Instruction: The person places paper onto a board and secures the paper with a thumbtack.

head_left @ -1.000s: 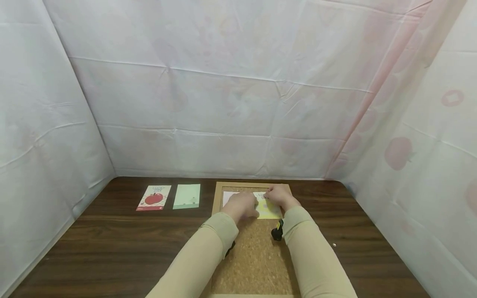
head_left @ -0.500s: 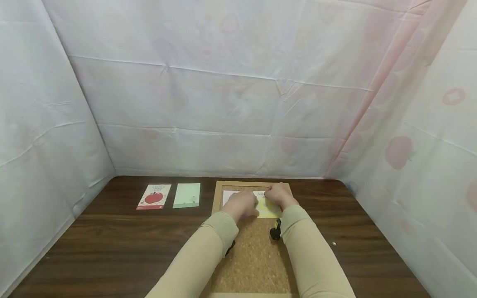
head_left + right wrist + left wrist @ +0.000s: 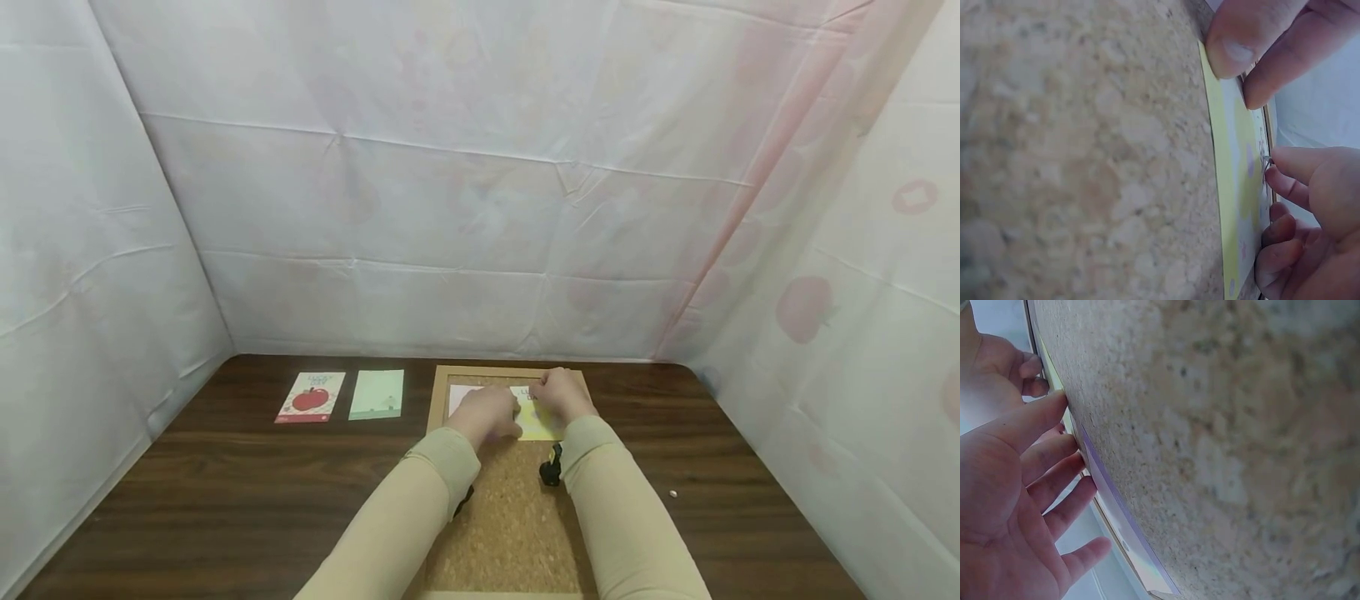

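Observation:
A yellow card [image 3: 534,423] lies at the top of the framed corkboard [image 3: 517,525], beside a white card with a purple edge [image 3: 1124,519]. My left hand [image 3: 486,414] rests across both cards; in the left wrist view its fingers are extended, fingertips on the cards. The left thumb and a finger [image 3: 1235,50] press the yellow card in the right wrist view. My right hand [image 3: 564,395] is at that card's upper part, thumb and index finger pinching a small clear pushpin [image 3: 1267,162] against its printed face. The other right fingers are curled. The pin's point is hidden.
On the dark wood table [image 3: 225,500], left of the board, lie a card with a red apple [image 3: 311,398] and a pale green card [image 3: 377,395]. A tiny light-coloured piece [image 3: 672,493] lies to the right. White printed cloth [image 3: 450,208] encloses the back and sides.
My right hand and wrist have shifted slightly left over the yellow card, turning a little. The left hand stays in place, and the cards have not visibly moved.

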Available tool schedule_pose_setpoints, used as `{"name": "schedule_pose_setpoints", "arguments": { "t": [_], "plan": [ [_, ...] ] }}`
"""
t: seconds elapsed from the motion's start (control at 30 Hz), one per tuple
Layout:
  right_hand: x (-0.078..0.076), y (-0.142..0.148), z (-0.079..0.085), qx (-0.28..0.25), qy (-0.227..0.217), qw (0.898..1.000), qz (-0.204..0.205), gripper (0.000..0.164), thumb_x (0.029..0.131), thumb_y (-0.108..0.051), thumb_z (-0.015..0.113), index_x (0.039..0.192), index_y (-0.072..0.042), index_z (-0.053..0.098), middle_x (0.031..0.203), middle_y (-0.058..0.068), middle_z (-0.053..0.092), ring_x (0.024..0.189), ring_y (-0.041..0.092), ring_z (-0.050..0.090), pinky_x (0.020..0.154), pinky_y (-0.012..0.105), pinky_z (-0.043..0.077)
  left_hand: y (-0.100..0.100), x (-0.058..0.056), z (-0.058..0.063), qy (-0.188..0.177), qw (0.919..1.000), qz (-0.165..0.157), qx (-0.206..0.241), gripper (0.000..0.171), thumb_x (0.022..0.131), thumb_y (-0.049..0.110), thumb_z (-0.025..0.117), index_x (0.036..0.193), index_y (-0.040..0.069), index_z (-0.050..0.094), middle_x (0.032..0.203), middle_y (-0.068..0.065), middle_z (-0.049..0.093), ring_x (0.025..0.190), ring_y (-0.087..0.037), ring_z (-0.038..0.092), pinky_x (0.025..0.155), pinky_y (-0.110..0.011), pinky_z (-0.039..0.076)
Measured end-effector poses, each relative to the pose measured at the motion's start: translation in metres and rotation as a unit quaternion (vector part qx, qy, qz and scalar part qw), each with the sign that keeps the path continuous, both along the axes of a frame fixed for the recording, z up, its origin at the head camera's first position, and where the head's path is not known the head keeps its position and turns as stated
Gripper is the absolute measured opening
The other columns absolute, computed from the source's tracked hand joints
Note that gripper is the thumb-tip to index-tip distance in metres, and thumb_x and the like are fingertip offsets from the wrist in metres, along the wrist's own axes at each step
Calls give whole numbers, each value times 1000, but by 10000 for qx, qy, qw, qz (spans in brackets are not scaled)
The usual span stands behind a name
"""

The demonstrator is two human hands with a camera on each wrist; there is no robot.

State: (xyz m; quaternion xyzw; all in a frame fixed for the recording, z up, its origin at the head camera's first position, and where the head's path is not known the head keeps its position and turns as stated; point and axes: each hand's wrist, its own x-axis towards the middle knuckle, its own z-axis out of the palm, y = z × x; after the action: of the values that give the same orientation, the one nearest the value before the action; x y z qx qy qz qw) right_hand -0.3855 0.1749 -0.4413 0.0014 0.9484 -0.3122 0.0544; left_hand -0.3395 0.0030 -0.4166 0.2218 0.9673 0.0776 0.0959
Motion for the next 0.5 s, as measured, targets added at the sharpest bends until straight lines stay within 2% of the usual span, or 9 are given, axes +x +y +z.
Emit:
{"name": "schedule_pose_setpoints", "arguments": {
  "t": [0.13, 0.3, 0.4, 0.5],
  "plan": [
    [0, 2, 0, -184, 17, 9998, -10, 48, 101, -21, 59, 58, -13, 41, 51, -3, 32, 46, 11, 26, 43, 26, 26, 0, 0, 0, 30, 10000, -18, -10, 42, 90, 37, 76, 129, 22, 72, 131, 7, 66, 96, -14, 58, 92, -42, 52],
    [-1, 5, 0, -234, 139, 9996, 40, 47, 101, -20, 60, 58, -14, 40, 52, -3, 29, 46, 11, 24, 44, 26, 26, 0, -2, -2, 59, 10000, -41, -11, 37, 90, 37, 76, 124, 22, 75, 115, 9, 68, 88, -14, 56, 80, -39, 50],
    [-3, 6, -1, -212, 155, 9996, 98, 49, 102, -18, 60, 57, -14, 41, 51, -3, 31, 46, 11, 27, 44, 25, 27, 0, -2, -2, 70, 10000, -55, -12, 31, 90, 37, 76, 117, 21, 76, 109, 10, 67, 86, -14, 56, 76, -38, 48],
    [-4, 7, -1, -224, 91, 9996, 124, 49, 102, -18, 60, 56, -14, 42, 51, -3, 33, 45, 11, 30, 43, 25, 28, 0, -2, -3, 93, 9999, -72, -3, 22, 90, 37, 76, 104, 20, 77, 102, 10, 66, 82, -14, 56, 75, -38, 48]
  ]
}}
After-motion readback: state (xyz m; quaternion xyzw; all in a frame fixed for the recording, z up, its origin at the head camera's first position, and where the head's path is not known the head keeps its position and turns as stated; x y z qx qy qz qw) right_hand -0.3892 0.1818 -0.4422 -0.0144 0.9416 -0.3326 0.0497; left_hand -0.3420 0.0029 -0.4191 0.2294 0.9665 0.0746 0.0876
